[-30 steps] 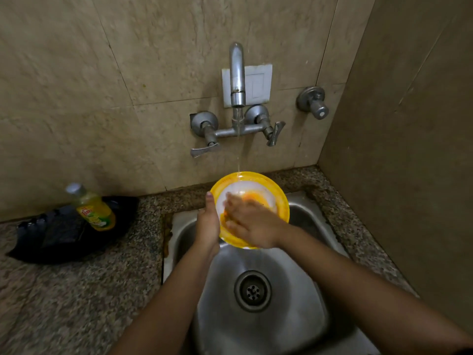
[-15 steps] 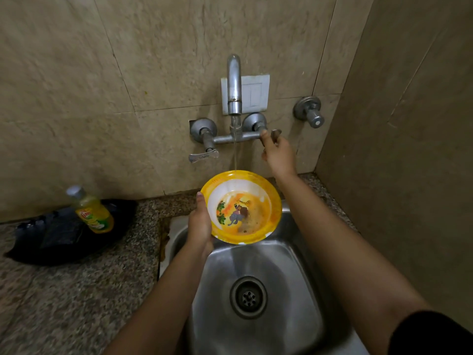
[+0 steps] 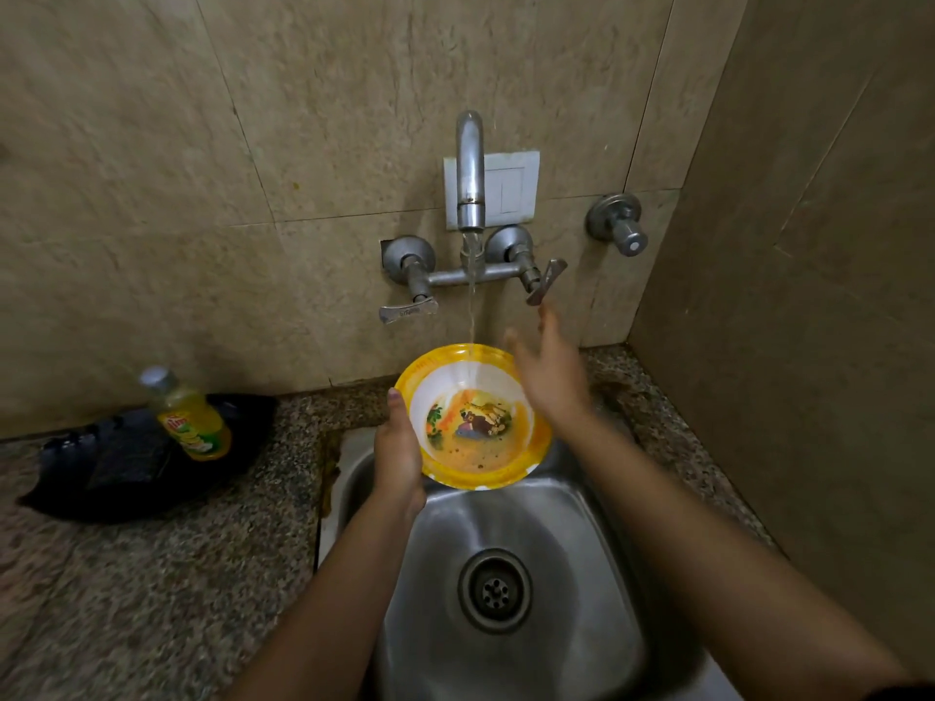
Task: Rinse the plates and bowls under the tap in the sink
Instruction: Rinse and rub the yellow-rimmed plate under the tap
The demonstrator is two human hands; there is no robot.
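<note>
Left hand point(image 3: 399, 462) of mine grips the yellow bowl point(image 3: 475, 450) by its left rim, thumb on the edge, holding it tilted above the sink point(image 3: 511, 518), beyond the drain point(image 3: 495, 590). My right hand point(image 3: 549, 376) hangs with fingers spread (blurred), holding nothing, covering the bowl's right rim. Water from the tap point(image 3: 469, 169) lands in the bowl. Left on the bench point(image 3: 152, 574), a yellow bottle point(image 3: 189, 417) rests on a black cloth point(image 3: 121, 462).

The bowl point(image 3: 473, 422), yellow-rimmed and white inside with a cartoon picture, is tilted above the steel sink point(image 3: 506, 518). Water from the tap point(image 3: 470, 169) falls on its far inner wall; orange residue lies inside.
</note>
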